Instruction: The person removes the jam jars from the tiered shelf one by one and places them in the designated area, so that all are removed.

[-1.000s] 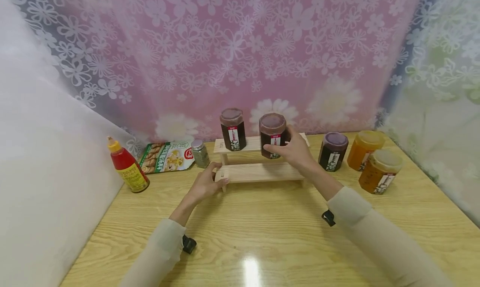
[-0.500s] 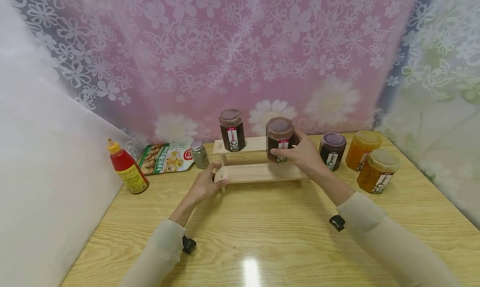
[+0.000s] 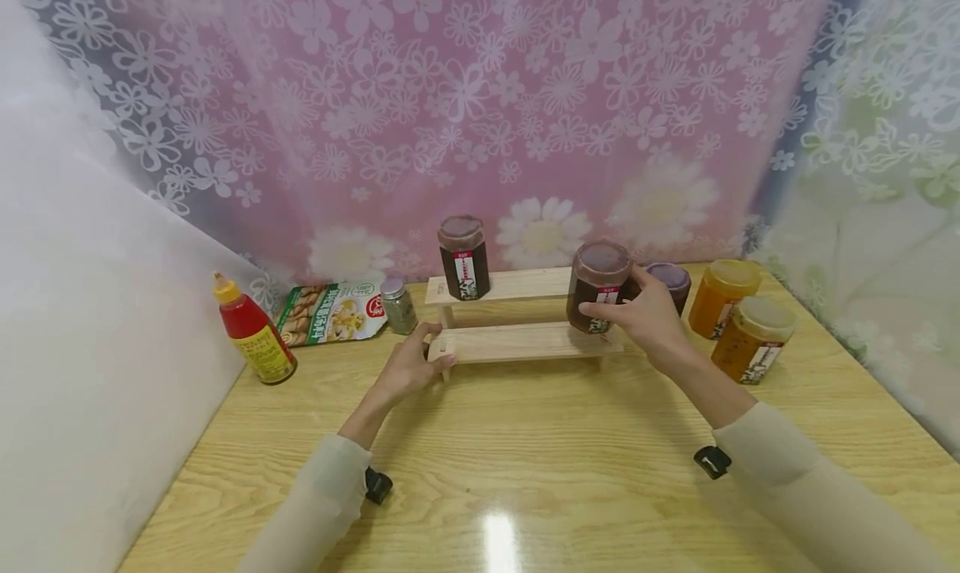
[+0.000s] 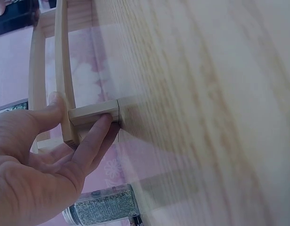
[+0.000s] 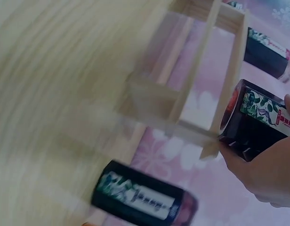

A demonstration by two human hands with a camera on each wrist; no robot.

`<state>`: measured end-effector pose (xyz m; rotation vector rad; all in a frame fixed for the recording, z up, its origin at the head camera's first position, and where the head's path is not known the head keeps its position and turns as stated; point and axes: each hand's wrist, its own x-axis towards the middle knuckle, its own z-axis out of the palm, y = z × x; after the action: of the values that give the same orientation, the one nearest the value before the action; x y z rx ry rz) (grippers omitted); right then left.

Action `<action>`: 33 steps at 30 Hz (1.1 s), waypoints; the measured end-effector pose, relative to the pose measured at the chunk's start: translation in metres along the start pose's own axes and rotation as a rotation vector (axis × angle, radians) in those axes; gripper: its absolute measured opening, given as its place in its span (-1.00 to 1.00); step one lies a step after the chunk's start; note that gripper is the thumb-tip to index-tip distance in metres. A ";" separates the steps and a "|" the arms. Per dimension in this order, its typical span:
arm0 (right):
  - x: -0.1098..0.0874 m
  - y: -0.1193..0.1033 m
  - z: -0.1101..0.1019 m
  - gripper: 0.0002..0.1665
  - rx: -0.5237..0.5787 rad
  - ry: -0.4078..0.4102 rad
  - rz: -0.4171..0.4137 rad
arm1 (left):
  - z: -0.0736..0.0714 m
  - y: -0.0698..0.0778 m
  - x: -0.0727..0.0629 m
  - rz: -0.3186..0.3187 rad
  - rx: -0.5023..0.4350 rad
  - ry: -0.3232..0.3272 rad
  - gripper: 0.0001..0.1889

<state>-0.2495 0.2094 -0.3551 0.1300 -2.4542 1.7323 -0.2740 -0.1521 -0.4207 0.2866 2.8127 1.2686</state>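
My right hand (image 3: pixel 656 319) grips a dark jam jar (image 3: pixel 597 286) with a purplish lid, held upright over the right end of a two-tier wooden rack (image 3: pixel 517 342). In the right wrist view the jar (image 5: pixel 260 120) is between thumb and fingers, its base close to the rack's upper shelf. My left hand (image 3: pixel 408 365) pinches the left end of the lower shelf. The left wrist view shows the thumb on top of the shelf (image 4: pixel 64 61) and fingers against the leg below. A second dark jar (image 3: pixel 463 261) stands on the upper shelf's left end.
Behind my right hand stands another dark jar (image 3: pixel 670 283), partly hidden. Two amber jars (image 3: pixel 723 298) (image 3: pixel 752 340) are farther right. Left of the rack are a small spice jar (image 3: pixel 398 306), a green seasoning packet (image 3: pixel 333 313) and a red sauce bottle (image 3: pixel 257 331). A floral curtain (image 3: pixel 480 123) hangs behind.
My right hand has carried the dark jar rightward and slightly nearer, from mid rack to its right end, now partly covering the jar behind. The left hand has stayed on the rack.
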 end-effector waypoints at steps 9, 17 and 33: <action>-0.018 0.020 -0.024 -0.03 -0.058 0.041 0.034 | 0.001 0.002 0.001 -0.005 -0.004 -0.002 -0.37; -0.025 0.042 -0.042 0.04 -0.068 0.071 0.063 | 0.000 0.002 -0.001 0.000 -0.013 -0.010 -0.35; -0.033 0.074 -0.061 0.17 -0.210 0.018 0.148 | 0.000 0.002 0.000 -0.007 -0.003 -0.010 -0.37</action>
<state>-0.2239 0.2913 -0.4092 -0.0911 -2.6726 1.5056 -0.2742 -0.1509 -0.4194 0.2821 2.8014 1.2659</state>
